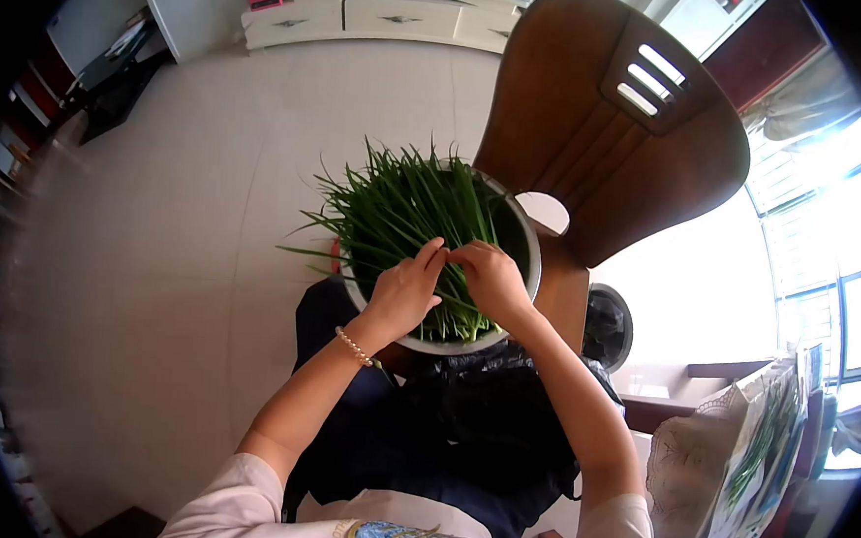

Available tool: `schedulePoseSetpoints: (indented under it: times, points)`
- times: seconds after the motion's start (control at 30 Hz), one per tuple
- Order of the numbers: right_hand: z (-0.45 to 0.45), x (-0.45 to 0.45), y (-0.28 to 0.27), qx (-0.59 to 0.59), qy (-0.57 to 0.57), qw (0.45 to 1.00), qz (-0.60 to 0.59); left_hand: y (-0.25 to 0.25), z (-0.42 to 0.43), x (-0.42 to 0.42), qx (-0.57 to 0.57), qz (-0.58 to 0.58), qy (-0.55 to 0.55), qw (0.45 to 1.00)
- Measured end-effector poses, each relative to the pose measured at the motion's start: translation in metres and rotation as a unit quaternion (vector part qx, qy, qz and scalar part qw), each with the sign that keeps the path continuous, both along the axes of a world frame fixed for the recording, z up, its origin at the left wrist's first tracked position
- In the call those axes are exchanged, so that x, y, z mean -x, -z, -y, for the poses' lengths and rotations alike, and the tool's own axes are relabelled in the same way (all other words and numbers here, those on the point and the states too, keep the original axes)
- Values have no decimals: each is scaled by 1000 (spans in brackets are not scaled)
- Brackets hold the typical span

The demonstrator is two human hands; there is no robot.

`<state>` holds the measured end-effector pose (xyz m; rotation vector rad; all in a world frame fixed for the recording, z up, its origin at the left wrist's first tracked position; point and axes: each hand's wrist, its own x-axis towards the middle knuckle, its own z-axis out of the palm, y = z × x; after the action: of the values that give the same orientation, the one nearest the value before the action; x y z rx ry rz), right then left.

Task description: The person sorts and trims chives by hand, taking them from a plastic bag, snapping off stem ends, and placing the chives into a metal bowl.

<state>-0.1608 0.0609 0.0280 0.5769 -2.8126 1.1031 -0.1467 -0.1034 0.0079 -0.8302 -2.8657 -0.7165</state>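
Note:
A metal basin [524, 219] full of long green garlic chives [395, 208] stands in front of my lap, leaf tips pointing away and pale stem ends towards me. Over the chives, my left hand [405, 289] and my right hand [492, 281] meet with fingertips close together. Both are closed in a pinch, apparently on a thin chive; its exact hold is partly hidden by the fingers. A beaded bracelet [352, 346] circles my left wrist. Black plastic [482, 395] lies across my lap below the basin.
A brown wooden chair [607, 122] is behind and right of the basin. Beside it stands a bin [624, 330] with a black liner. At right, more chives [763, 442] lie on a table with a lace cloth [685, 452]. A white cabinet [401, 19] is far ahead.

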Motion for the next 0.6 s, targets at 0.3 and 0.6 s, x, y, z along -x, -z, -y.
schedulePoseSetpoints:
  times: [0.3, 0.6]
  points:
    - [20, 40, 27, -155, 42, 986, 43, 35, 13, 0, -54, 9, -2, 998]
    - [20, 44, 41, -148, 114, 980, 64, 39, 15, -3, -96, 10, -17, 995]
